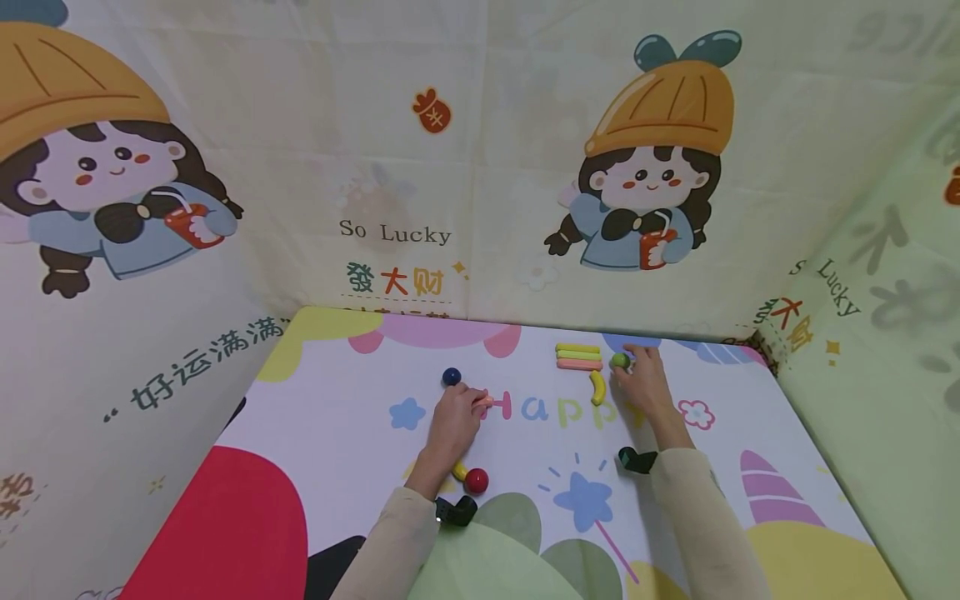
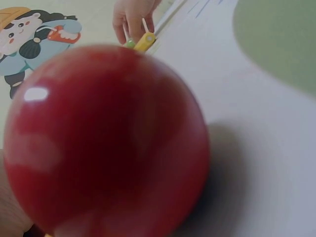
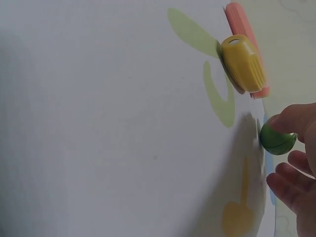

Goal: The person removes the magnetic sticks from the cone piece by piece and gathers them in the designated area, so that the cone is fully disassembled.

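My left hand [image 1: 456, 421] pinches a small salmon-pink piece [image 1: 482, 402] over the printed pink letter; its full shape is hidden by the fingers. Just beyond that hand lies a dark blue ball [image 1: 452, 377]. A glossy red ball [image 1: 476, 481] sits below the left wrist and fills much of the left wrist view; a yellow piece [image 1: 459, 471] lies beside it, partly covered. At the back right, my right hand [image 1: 647, 385] holds a green ball [image 3: 278, 138], with the thumb on it and the other fingers loosely curled. A toy banana [image 1: 597, 388] rests left of the right hand.
Yellow, light green and pink sticks [image 1: 579, 357] lie side by side near the table's back edge. The printed white table [image 1: 337, 433] meets cloth walls at the back and sides. Black wrist devices [image 1: 637, 460] sit on both forearms.
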Demonstrator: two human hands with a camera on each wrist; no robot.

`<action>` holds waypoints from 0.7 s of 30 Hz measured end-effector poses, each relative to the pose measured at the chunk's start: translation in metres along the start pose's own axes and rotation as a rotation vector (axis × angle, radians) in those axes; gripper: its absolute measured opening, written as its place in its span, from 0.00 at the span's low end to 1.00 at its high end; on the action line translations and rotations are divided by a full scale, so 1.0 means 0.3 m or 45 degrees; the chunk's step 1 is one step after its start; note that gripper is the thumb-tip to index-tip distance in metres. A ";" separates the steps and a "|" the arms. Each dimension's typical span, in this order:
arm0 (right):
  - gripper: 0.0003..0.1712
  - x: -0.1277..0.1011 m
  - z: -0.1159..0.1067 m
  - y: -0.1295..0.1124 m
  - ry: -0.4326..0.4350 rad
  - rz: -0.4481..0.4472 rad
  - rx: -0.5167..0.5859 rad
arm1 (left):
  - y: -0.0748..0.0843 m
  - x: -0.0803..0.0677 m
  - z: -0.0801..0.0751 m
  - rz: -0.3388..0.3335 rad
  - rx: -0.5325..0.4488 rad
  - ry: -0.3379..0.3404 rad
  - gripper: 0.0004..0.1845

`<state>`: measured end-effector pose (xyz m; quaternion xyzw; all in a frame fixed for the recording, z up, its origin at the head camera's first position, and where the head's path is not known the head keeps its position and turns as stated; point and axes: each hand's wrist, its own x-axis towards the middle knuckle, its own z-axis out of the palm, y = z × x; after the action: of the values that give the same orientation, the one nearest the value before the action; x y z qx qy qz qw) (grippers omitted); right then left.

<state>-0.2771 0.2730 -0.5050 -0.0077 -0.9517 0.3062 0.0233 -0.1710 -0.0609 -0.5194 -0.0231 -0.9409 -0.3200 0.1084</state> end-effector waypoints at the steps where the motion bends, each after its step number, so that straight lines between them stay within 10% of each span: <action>1: 0.32 -0.001 -0.001 0.000 0.004 -0.001 -0.003 | 0.000 0.000 0.001 -0.001 0.000 -0.002 0.15; 21: 0.33 -0.040 -0.023 -0.061 0.077 -0.054 0.075 | -0.009 -0.001 -0.001 0.014 -0.021 -0.024 0.14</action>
<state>-0.2646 0.2617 -0.4892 0.0041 -0.9411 0.3331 0.0587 -0.1708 -0.0632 -0.5208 -0.0324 -0.9390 -0.3270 0.1011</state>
